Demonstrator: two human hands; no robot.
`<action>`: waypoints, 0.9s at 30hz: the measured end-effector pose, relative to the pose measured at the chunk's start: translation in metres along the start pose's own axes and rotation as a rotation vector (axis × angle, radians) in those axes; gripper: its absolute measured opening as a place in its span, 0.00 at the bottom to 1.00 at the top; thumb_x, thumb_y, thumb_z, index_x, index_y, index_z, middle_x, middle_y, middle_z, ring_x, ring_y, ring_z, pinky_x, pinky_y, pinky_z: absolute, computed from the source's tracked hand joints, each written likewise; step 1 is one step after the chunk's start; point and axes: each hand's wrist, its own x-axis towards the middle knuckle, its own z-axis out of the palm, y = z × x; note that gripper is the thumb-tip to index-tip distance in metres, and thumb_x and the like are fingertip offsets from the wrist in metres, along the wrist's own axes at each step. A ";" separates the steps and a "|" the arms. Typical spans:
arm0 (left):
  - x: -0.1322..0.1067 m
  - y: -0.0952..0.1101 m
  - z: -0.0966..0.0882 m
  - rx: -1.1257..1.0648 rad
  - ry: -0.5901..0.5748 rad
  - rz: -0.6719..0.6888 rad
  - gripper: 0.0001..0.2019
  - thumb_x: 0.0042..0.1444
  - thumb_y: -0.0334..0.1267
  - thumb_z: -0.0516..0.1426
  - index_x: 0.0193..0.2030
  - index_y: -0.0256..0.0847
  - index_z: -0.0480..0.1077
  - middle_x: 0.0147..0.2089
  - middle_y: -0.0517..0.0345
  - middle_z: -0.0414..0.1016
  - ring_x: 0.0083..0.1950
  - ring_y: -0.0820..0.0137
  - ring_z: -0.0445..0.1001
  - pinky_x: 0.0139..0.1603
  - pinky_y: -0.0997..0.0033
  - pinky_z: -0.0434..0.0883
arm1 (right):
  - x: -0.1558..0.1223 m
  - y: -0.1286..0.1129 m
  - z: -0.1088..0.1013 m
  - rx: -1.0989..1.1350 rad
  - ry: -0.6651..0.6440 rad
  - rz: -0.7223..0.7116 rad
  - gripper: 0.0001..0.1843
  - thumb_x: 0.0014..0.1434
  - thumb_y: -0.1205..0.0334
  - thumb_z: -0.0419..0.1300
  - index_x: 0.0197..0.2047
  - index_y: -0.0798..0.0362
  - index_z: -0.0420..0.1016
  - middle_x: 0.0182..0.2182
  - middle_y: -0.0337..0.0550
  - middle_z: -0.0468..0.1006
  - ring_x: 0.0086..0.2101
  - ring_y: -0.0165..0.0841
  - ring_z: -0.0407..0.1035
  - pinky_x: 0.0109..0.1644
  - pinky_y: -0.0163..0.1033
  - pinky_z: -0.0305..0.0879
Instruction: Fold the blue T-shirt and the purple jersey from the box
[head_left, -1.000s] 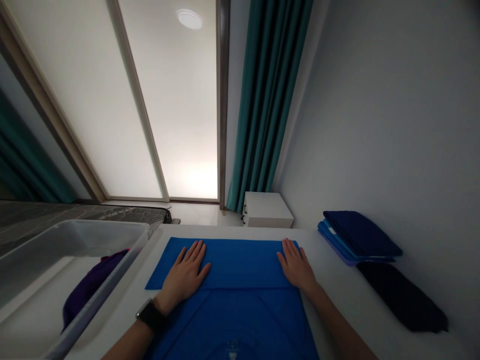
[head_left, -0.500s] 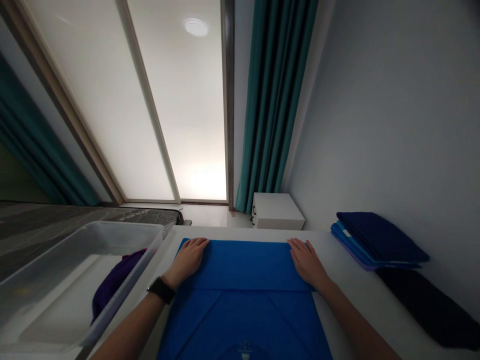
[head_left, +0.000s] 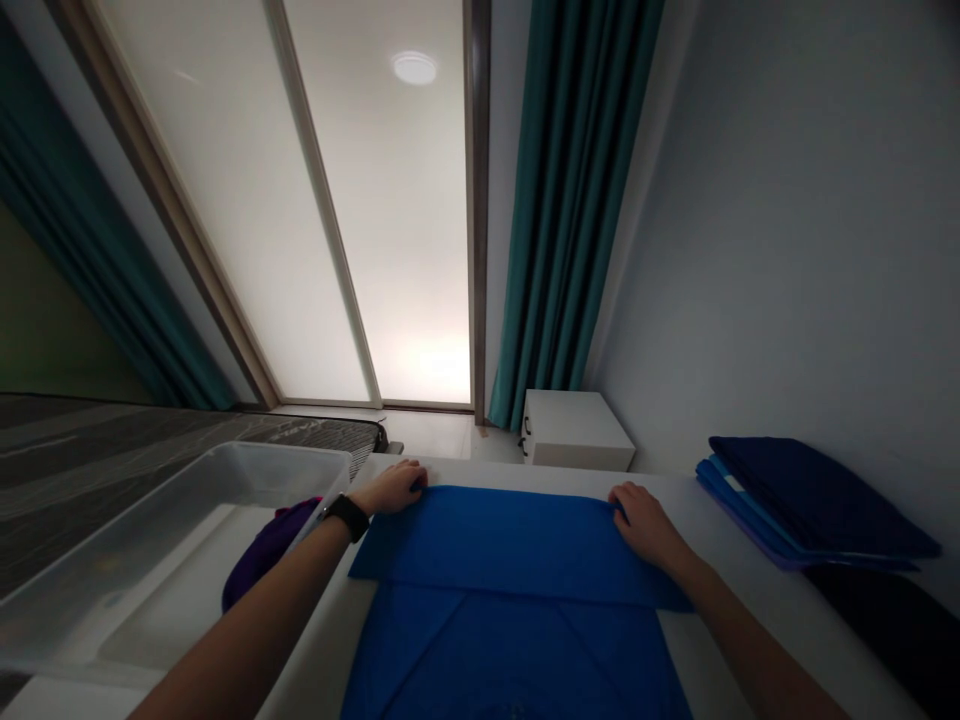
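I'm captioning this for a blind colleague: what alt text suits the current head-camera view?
A person's left hand, with a dark watch on the wrist, and right hand curl at the far corners of a partly folded blue garment on a white table. A translucent bin with purple cloth is left; folded cloths are stacked right.

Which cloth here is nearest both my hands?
The bright blue cloth, its far corners at your left hand and right hand. The purple one is in the bin; the folded stack and dark cloth lie farther right.
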 end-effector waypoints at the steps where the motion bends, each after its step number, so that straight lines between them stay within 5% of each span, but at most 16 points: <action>1: 0.000 0.000 -0.001 -0.006 -0.004 -0.001 0.08 0.53 0.32 0.57 0.40 0.42 0.73 0.45 0.55 0.76 0.47 0.66 0.75 0.48 0.72 0.69 | 0.000 0.001 -0.001 0.005 -0.010 0.002 0.11 0.58 0.70 0.49 0.38 0.53 0.71 0.39 0.47 0.74 0.42 0.38 0.67 0.49 0.42 0.60; 7: 0.001 -0.009 -0.003 -0.054 -0.058 -0.011 0.12 0.54 0.34 0.54 0.45 0.44 0.72 0.44 0.57 0.79 0.45 0.67 0.76 0.46 0.73 0.70 | 0.002 0.008 -0.001 0.012 -0.065 0.055 0.12 0.60 0.64 0.50 0.45 0.51 0.71 0.43 0.47 0.75 0.46 0.41 0.67 0.51 0.44 0.58; 14: -0.002 -0.028 -0.003 -0.077 -0.112 -0.021 0.08 0.54 0.40 0.56 0.37 0.42 0.74 0.38 0.56 0.78 0.41 0.65 0.76 0.41 0.71 0.70 | 0.001 0.018 -0.005 0.014 -0.098 0.101 0.07 0.58 0.60 0.53 0.37 0.49 0.72 0.40 0.45 0.76 0.44 0.41 0.68 0.46 0.44 0.59; 27: -0.039 -0.019 -0.009 -0.072 0.078 -0.039 0.12 0.60 0.42 0.50 0.42 0.39 0.71 0.45 0.48 0.77 0.47 0.58 0.75 0.48 0.62 0.69 | -0.022 0.016 -0.027 0.090 0.014 0.096 0.12 0.64 0.56 0.46 0.40 0.50 0.68 0.40 0.47 0.77 0.43 0.40 0.70 0.48 0.45 0.60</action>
